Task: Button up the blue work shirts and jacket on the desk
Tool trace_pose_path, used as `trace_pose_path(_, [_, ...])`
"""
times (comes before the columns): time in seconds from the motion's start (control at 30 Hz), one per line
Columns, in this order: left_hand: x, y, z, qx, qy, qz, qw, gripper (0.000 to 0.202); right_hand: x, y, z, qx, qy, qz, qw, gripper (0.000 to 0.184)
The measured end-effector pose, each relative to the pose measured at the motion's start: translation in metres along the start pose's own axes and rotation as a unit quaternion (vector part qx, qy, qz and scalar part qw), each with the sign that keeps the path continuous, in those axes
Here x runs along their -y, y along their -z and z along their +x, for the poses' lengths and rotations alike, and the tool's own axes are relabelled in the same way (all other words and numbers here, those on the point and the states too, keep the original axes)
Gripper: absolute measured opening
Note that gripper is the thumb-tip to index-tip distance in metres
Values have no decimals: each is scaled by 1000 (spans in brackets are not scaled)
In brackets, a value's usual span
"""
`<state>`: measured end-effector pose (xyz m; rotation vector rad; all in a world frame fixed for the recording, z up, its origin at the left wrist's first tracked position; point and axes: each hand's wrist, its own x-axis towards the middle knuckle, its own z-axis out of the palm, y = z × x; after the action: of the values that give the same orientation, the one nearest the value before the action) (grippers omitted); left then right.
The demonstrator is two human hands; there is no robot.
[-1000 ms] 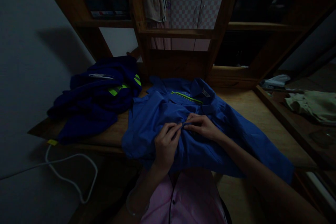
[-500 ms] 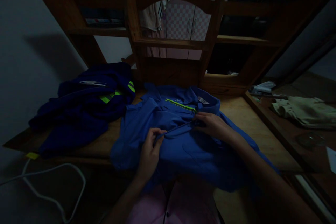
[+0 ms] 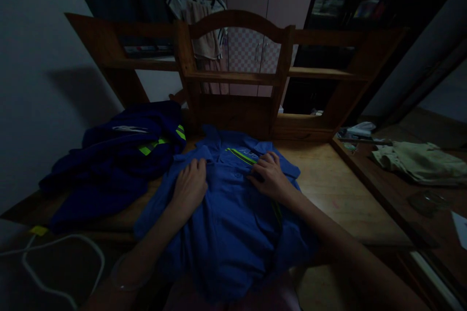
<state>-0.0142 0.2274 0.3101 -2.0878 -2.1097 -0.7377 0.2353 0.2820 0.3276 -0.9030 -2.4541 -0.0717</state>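
A blue work shirt (image 3: 233,223) with a thin yellow-green stripe on its chest lies across the wooden desk, its lower part hanging over the front edge. My left hand (image 3: 190,185) is closed on the cloth at the left, back of the hand up, with the thumb hidden. On the right, just below the stripe, my right hand (image 3: 270,176) pinches the same shirt, fingers bent over the fabric. A button shows on the band of cloth between both hands. The collar lies beyond them, partly covered.
A dark blue garment (image 3: 120,155) with reflective yellow-green strips is heaped at the left. Behind the shirt rises a wooden shelf frame (image 3: 233,77). Light green folded cloth (image 3: 419,161) and a glass (image 3: 428,201) sit on the right-hand surface. A white cable (image 3: 69,238) loops at lower left.
Both hands have moved apart, the left one leftward and forward. A shirt part has been flipped toward me, so a broad panel now hangs over the front edge. The view has tilted up.
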Motion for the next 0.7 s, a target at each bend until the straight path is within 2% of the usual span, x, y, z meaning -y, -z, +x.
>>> trace_pose_path(0.07, [-24, 0, 0, -43, -45, -15, 998, 32, 2, -12, 3, 5, 4, 48, 999, 6])
trace_pose_path(0.1, [-33, -1, 0, -39, -77, -50, 995, 32, 1, -17, 3, 4, -2, 76, 997, 4])
trace_pose_path(0.17, [-44, -5, 4, 14, -139, -142, 980, 28, -1, -26, 2, -10, -21, 134, 991, 2])
trace_pose_path(0.23, [-42, -11, 12, 76, -162, -220, 959, 24, -4, -29, -1, -32, -35, 186, 981, 3])
trace_pose_path(0.37, [-23, -23, 29, 151, -129, -297, 934, 26, -5, -25, -1, -52, -46, 240, 968, 5])
trace_pose_path(0.57, [-15, -25, 43, 250, -109, -326, 905, 33, -6, -19, 3, -7, -39, 275, 961, 6])
trace_pose_path(0.7, [-18, -23, 45, 260, -113, -318, 905, 33, -8, -21, 2, 4, -19, 277, 961, 20])
